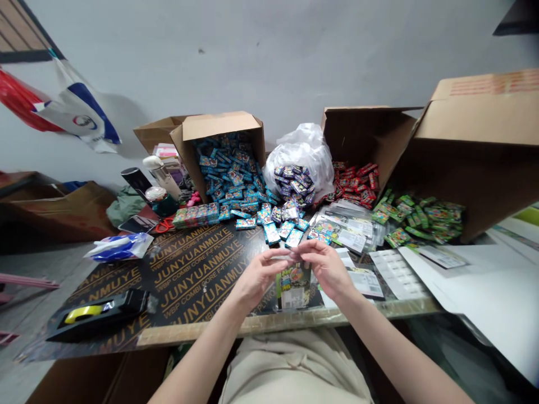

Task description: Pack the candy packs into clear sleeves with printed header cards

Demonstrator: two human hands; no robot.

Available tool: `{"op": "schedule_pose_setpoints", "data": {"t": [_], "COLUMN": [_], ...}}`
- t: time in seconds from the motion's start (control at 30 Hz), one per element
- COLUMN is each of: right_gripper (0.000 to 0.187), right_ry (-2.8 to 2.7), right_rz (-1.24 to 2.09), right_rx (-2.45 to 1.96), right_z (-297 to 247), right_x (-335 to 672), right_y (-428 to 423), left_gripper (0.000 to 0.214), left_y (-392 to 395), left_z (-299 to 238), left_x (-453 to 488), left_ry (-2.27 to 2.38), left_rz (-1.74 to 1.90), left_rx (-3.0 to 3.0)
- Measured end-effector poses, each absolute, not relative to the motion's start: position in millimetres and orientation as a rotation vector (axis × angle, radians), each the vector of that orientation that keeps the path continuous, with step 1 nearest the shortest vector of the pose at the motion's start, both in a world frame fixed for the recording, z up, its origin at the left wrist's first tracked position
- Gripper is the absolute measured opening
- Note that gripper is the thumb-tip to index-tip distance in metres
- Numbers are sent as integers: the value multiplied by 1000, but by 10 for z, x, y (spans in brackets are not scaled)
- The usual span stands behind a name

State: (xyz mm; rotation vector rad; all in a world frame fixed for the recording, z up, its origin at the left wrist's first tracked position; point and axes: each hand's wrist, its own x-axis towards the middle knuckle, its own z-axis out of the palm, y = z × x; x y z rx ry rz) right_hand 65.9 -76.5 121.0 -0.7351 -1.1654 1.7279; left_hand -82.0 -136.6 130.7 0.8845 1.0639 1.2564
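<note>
My left hand point(256, 279) and right hand point(327, 270) closed their fingertips on something tiny, hard to make out, above a green card packet point(293, 287) at twelve o'clock.

The room is bright, and the light is soft. The gray wall point(269, 67) looks pale and even. A faint shadow falls on it beside the hanging plastic banner point(80, 106). It is dark inside the big cardboard box point(446, 179) on the right. The white plastic bag point(301, 157) has small shiny spots. The left hand point(256, 278) and right hand point(328, 269) look a little soft, not sharp. The picture bends near its sides, so the wooden table edge point(286, 325) looks curved.
</note>
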Motion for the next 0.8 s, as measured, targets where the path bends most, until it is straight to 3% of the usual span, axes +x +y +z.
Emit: {"op": "schedule_pose_setpoints", "data": {"t": [0.17, 0.4, 0.8], "right_gripper": [8, 15, 17], "right_ry": [-1457, -1863, -1848], "right_rz": [1439, 1133, 1544], "right_rx": [-734, -660, -717], "right_z": [1126, 1197, 1388], "right_x": [804, 949, 937], "right_y": [-713, -665, -554], "left_gripper": [15, 10, 10], "left_y": [-1511, -1446, -1494], "left_z": [1325, 1416, 1503], "left_x": [-732, -809, -801], "left_ry": [1464, 1584, 1586], "left_rz": [1558, 1366, 1297], "left_rx": [1480, 1698, 1790]}}
